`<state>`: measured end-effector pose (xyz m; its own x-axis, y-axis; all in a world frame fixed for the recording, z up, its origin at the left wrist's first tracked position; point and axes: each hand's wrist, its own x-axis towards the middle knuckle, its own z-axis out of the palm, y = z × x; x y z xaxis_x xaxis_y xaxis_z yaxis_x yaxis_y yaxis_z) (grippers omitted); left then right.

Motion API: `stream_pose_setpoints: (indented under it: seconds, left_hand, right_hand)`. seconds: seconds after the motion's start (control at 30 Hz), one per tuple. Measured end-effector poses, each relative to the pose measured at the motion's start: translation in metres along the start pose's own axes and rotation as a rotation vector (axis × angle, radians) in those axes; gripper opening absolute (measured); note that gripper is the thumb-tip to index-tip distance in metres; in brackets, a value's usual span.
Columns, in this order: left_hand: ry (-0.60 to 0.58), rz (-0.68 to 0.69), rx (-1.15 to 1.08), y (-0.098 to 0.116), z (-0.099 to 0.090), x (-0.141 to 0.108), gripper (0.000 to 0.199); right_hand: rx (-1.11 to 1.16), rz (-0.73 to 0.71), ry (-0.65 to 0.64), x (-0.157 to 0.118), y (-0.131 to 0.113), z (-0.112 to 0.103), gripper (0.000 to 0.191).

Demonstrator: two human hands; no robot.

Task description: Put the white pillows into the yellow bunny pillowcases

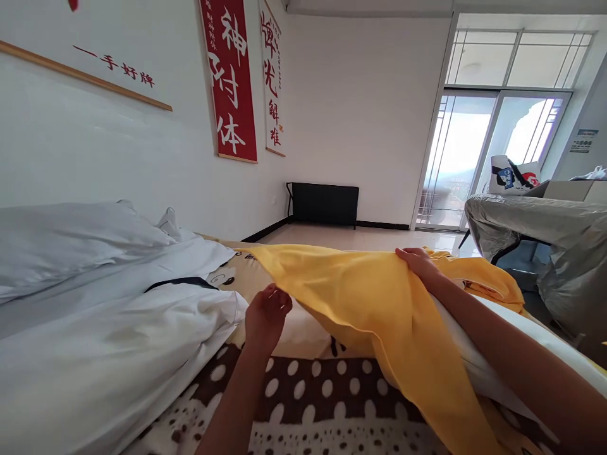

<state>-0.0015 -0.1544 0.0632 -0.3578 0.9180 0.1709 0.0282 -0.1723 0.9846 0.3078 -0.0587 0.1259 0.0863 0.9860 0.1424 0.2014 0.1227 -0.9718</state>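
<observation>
A smooth yellow cloth [351,284] stretches across the middle, its near part hanging down toward me in a long fold. My left hand [268,309] is closed, with curled fingers pinching the cloth's left edge. At the cloth's far right side, my right hand [420,262] has its fingers bent over the fabric and grips it. Under the cloth lies a brown blanket with white dots [327,385], with a beige patterned part beyond it. More bunched yellow fabric [497,281] rests just past my right wrist.
White pillows [80,246] and white bedding [118,360] with a dark strap fill the left side. On the right stands furniture under plastic sheeting [545,218], with a printed bag [509,177] on top. A black folded panel [325,203] leans at the far wall, left of glass doors [458,151].
</observation>
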Motion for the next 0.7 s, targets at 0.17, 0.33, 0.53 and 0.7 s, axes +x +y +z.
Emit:
stream_pose_setpoints:
  seconds: [0.17,0.33,0.53,0.7]
  left_hand:
    - [-1.005,0.032,0.072,0.003,0.021,-0.035,0.032]
    - [-1.001,0.222,0.314,-0.001,0.075,-0.087,0.04]
    - [-0.714,0.023,0.24,-0.041,0.116,-0.094,0.056]
    - [-0.667,-0.046,0.336,-0.055,0.11,-0.081,0.062]
  right_hand:
    - [0.19,0.087,0.077,0.017,0.01,-0.015,0.019]
    - [0.294,0.122,0.049,0.02,0.023,0.0,0.022]
    - [0.333,0.171,-0.008,0.016,0.037,0.032,0.021]
    - [0.328,0.196,-0.036,0.015,0.041,0.038,0.021]
